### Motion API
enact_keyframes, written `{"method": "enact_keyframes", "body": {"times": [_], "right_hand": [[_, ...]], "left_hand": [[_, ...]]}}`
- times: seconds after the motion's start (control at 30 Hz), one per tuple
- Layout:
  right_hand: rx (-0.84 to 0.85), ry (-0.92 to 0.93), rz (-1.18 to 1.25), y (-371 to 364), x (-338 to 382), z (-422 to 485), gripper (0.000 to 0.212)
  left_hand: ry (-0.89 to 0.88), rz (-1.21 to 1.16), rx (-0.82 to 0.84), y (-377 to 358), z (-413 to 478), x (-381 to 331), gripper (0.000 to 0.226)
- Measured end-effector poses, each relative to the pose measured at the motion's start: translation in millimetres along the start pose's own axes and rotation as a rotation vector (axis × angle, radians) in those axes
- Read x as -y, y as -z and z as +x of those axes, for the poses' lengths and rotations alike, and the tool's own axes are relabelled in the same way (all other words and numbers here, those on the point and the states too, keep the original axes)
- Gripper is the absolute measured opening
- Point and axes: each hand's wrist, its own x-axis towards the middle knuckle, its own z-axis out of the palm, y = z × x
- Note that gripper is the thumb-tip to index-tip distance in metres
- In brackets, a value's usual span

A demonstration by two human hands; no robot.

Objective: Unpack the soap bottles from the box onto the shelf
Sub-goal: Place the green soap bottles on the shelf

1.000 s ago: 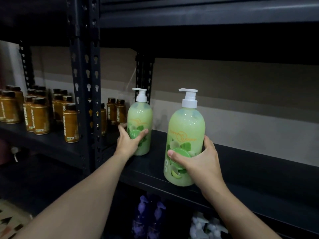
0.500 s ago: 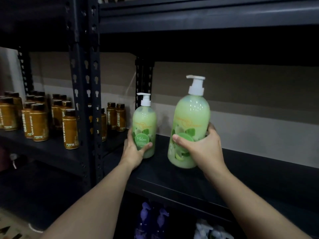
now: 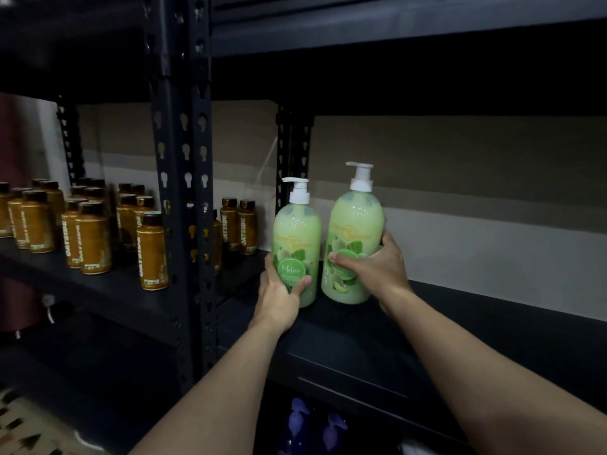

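Left hand (image 3: 279,290): fingers and thumb curled round the lower part of the left soap bottle (image 3: 297,234), thumb across its round green label. Bottle upright, base on the dark shelf (image 3: 361,339), near the back and just right of the rear post (image 3: 292,152).

Right hand (image 3: 377,270): grasping the right soap bottle (image 3: 356,224) low on its body, thumb over the front, fingers wrapped behind. Bottle upright, just beside the left one; I cannot tell if the two touch. Its base sits at shelf level; I cannot tell if it rests fully there.

Both bottles pale green with white pumps, spouts pointing left.

Surroundings: rows of brown bottles (image 3: 92,238) on the neighbouring shelf, left of the front post (image 3: 182,192). Purple pump tops (image 3: 315,425) on the level below.
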Motion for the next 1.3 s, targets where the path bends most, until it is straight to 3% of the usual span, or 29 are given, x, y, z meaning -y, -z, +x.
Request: {"method": "enact_keyframes", "body": {"times": [0.4,0.6,0.73,0.83,1.0,1.3], "right_hand": [[0.056,-0.003,0.043,-13.6,-27.3,-9.8,0.087],[0.169,-0.061,0.051,-9.3,-28.5,-14.8,0.106],[0.146,-0.096,-0.142,-18.1,-39.4,-27.5,0.124],[0.1,-0.095,-0.154,-19.0,-48.9,-28.4,0.118],[0.136,-0.141,0.042,-7.9,-51.8,-27.4,0.106],[0.127,-0.137,0.034,-11.4,-55.5,-25.0,0.101]], "left_hand": [[-0.011,-0.041,-0.002,0.4,2.2,3.3,0.095],[-0.027,0.018,-0.007,2.7,0.4,4.3,0.111],[-0.021,0.132,-0.03,1.8,-1.7,1.7,0.115],[-0.027,0.128,-0.041,1.4,-1.0,3.3,0.113],[0.017,0.117,-0.023,0.1,2.4,2.5,0.108],[0.02,0.101,-0.061,-3.3,4.7,3.8,0.09]]}}
